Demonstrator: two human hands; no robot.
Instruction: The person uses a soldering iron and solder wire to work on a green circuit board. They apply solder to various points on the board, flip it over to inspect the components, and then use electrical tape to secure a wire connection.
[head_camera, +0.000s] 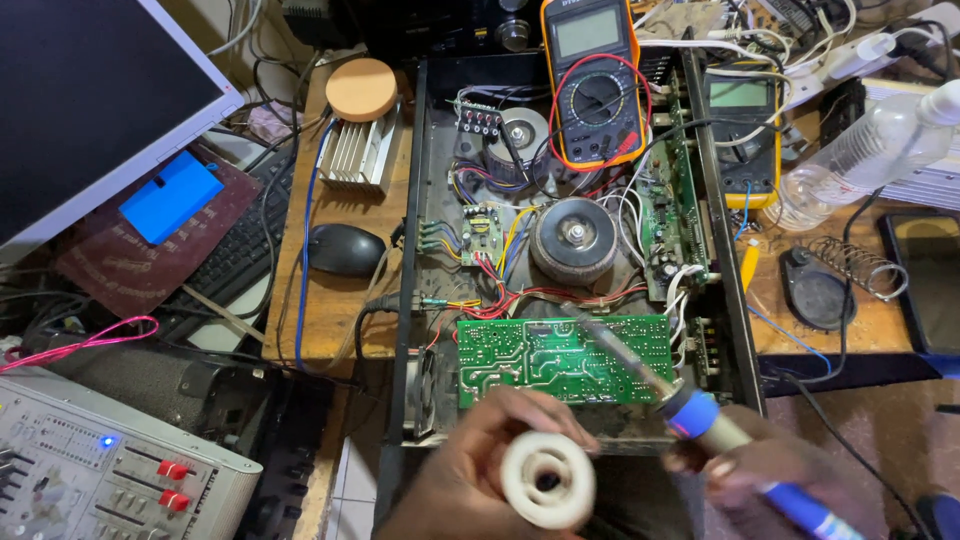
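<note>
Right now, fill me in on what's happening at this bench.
A person is working over an opened black electronics chassis on a cluttered wooden bench. The right hand holds a blue-handled soldering iron, its tip over the green circuit board at the front of the chassis. The left hand holds a white spool just below the board. An orange multimeter rests across the back of the chassis.
</note>
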